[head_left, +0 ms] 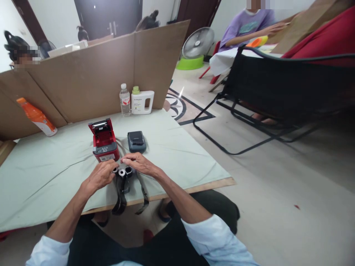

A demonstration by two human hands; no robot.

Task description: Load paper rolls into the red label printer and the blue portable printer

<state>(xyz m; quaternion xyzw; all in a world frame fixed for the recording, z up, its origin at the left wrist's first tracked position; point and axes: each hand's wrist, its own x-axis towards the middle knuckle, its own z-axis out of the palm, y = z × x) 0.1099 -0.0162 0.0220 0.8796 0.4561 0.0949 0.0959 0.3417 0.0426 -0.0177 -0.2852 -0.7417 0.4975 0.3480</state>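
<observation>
Near the front edge of the cloth-covered table, my left hand [103, 174] is closed with its fingertips at a small dark roll [115, 170]. My right hand [140, 163] is just across from it, thumb and fingers pinched together; whatever is between them is too small to make out. Below the fingers stand two more small rolls, one with a white core [121, 172] and one black [128, 170]. Dark strips [119, 205] trail from them over the table edge. Right behind my hands is a red label printer [107, 142] with its lid raised. A dark, boxy device [136, 141] lies beside it.
A cardboard partition [91, 77] stands along the back. Against it are an orange bottle [37, 117], a clear water bottle [125, 101] and a white jug [142, 102]. To the right are a black folding chair [277, 85], a fan [197, 43] and a seated person [246, 27].
</observation>
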